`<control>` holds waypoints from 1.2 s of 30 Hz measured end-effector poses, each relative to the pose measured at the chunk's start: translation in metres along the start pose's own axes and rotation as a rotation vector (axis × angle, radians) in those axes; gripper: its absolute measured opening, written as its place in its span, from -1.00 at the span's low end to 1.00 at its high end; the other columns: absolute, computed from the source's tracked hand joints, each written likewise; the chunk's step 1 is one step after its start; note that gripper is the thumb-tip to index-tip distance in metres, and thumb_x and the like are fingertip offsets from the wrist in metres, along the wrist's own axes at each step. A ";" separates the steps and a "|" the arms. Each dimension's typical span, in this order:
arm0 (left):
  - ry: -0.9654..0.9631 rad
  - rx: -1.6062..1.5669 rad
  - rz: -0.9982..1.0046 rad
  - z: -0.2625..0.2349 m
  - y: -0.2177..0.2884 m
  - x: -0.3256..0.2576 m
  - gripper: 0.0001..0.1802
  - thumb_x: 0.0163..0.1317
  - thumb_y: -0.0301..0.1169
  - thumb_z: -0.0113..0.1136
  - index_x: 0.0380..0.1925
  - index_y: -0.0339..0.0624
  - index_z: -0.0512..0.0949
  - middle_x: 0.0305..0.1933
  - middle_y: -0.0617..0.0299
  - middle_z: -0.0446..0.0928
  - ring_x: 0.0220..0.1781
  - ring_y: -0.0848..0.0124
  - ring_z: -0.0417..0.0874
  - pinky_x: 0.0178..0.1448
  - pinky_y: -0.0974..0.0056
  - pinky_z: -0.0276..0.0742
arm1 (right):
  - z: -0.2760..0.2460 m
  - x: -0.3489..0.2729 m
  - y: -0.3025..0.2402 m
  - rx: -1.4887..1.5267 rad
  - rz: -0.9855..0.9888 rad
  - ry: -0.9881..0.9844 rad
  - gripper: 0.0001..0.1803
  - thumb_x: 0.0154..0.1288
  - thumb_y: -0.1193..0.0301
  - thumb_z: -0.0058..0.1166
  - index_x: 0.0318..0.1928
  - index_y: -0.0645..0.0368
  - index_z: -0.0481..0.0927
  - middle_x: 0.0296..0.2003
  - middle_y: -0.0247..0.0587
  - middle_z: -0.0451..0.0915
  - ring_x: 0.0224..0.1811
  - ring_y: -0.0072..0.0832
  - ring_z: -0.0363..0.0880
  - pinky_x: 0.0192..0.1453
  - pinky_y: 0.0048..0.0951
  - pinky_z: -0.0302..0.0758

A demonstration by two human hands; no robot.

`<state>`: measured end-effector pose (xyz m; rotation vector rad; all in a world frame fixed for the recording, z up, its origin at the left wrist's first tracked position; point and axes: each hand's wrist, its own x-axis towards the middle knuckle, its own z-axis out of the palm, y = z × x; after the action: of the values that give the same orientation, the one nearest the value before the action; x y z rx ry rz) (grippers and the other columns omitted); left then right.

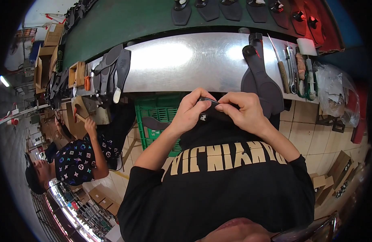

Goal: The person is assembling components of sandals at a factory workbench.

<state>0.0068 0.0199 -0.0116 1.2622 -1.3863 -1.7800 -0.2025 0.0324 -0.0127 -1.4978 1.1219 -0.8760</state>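
In front of my black shirt, both hands hold a small dark piece [211, 102] that looks like part of a shoe. My left hand [190, 113] pinches its left end between thumb and fingers. My right hand [243, 111] pinches its right side, with the fingertips close to those of the left. The fingers hide much of the piece, so its full shape cannot be made out. On the metal bench just beyond my right hand lie dark shoe soles [258, 80], partly overlapping and reaching over the near edge.
Behind the metal bench [161, 60], a green conveyor [125, 24] carries a row of dark soles [230, 10]. Tools including green-handled scissors [311, 82] lie right, beside a plastic bag [337, 94]. More soles [111, 70] lie left above a green crate [143, 131]. A co-worker [79, 161] holds a hammer [79, 115].
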 end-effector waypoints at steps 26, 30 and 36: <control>0.411 -1.146 -0.262 -0.049 -0.045 0.021 -0.62 0.35 -0.33 0.07 0.10 -0.27 0.39 0.08 -0.03 0.54 0.07 0.18 0.67 -0.20 0.43 0.69 | -0.051 0.014 0.019 0.071 -0.008 0.584 -0.62 0.34 0.65 -0.08 0.12 0.20 0.60 -0.35 -0.33 0.50 -0.47 -0.65 0.41 -0.33 -0.54 0.40; 0.343 -1.240 -0.337 -0.031 -0.040 0.025 -0.69 0.26 -0.25 0.26 -0.07 -0.10 0.49 -0.08 0.21 0.62 -0.09 0.36 0.69 -0.33 0.47 0.61 | 0.004 0.009 0.014 0.200 0.125 -0.065 -0.50 0.38 0.57 -0.09 0.33 0.16 0.41 -0.52 -0.41 0.49 -0.50 -0.74 0.39 -0.37 -0.64 0.35; 0.353 -1.293 -0.364 -0.003 -0.024 0.027 -0.77 0.25 -0.21 0.28 -0.18 -0.02 0.55 -0.27 0.27 0.61 -0.29 0.40 0.60 -0.51 0.46 0.41 | 0.029 0.011 0.007 0.411 0.145 -0.123 -0.38 0.38 0.58 -0.07 0.42 0.16 0.17 -0.52 -0.36 0.51 -0.49 -0.67 0.46 -0.33 -0.58 0.39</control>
<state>0.0013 0.0035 -0.0435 0.9621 0.2987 -1.9304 -0.1738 0.0302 -0.0257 -1.1022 0.8842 -0.8422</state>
